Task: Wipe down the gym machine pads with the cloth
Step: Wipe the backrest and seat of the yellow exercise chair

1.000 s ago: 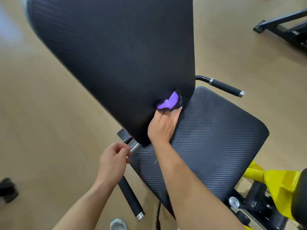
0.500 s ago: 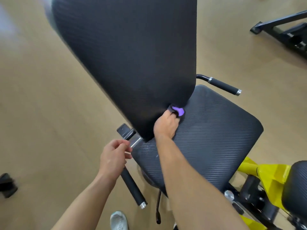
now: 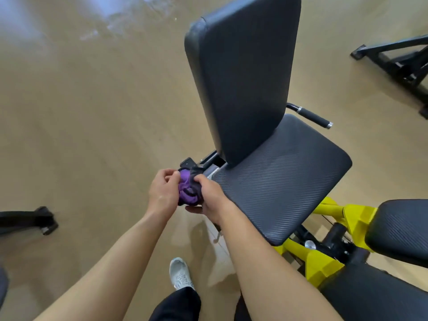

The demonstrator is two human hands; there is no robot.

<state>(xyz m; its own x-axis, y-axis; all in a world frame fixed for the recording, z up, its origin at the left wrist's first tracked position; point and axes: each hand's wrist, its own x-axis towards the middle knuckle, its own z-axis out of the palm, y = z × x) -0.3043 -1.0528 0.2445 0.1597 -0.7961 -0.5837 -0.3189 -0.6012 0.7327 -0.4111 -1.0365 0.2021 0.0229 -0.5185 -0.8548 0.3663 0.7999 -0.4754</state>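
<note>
Cloth bunched, partly hidden | left hand, right hand gripping

Bright, even indoor light, slightly soft picture.
A pale glare patch lay on the glossy tan floor at upper left, perhaps from a window; edges curved and blurred with wide-angle distortion.

Bare floor lies open across the left of the frame. The upright back pad and seat pad block the centre-right; a black frame occupies the upper right.
</note>
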